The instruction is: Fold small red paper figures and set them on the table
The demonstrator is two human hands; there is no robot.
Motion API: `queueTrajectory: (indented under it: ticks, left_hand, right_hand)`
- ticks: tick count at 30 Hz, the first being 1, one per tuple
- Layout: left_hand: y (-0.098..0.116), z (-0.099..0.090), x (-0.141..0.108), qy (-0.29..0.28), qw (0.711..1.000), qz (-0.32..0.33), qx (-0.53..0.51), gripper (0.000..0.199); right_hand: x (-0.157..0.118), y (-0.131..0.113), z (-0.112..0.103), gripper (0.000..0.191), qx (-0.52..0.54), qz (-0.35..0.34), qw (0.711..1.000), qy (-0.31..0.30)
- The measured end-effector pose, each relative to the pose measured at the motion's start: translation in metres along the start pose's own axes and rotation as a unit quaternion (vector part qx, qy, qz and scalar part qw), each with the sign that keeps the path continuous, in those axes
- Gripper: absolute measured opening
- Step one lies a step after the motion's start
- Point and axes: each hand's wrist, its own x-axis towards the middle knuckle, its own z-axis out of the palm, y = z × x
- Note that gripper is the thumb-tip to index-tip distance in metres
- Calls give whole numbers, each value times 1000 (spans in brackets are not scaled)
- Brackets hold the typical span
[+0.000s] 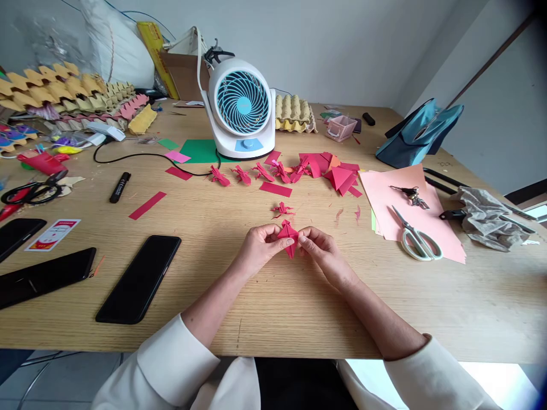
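Near the middle of the table, a folded red paper piece [289, 238] is pinched between both hands, its pointed end toward me. My left hand [260, 248] grips its left side with thumb and fingers. On the right side, my right hand [323, 253] holds the edge between thumb and fingertips. Just beyond lies a small folded red paper figure [282, 210], touched by neither hand. Farther back, several similar red figures [241, 175] form a row beside a pile of red paper [341, 175]. A flat red strip [276, 190] lies in front of the row.
A white fan [245, 142] stands at the back. Scissors [421, 242] and keys [412, 197] rest on pink paper [384, 193] at the right, near a blue bag [410, 142]. Left are a phone [139, 279], a marker [120, 188] and black-handled scissors [36, 192].
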Motion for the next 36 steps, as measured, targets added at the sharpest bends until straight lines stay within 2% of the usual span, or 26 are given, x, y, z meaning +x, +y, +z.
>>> queueTrajectory:
  ticks: [7, 12, 17, 23, 30, 36]
  left_hand:
    - [-2, 3, -1, -11, 1000, -5, -17, 32]
    - [-4, 1, 1, 11, 999, -16, -28, 30]
    - [-6, 2, 1, -1, 1000, -12, -5, 29]
    - [-9, 4, -2, 14, 998, 23, 53, 21]
    - [-6, 9, -7, 31, 984, 97, 149, 10]
    - [-6, 8, -8, 56, 976, 111, 179, 7]
  right_hand:
    - [2, 7, 1, 42, 25, 15, 1000, 8]
    - [2, 4, 0, 42, 14, 8, 1000, 9]
    - [1, 1, 1, 39, 22, 12, 1000, 12]
    - [2, 2, 2, 39, 45, 39, 998, 18]
    - [2, 3, 1, 38, 42, 59, 997, 16]
    - [3, 4, -2, 32, 67, 64, 996, 13]
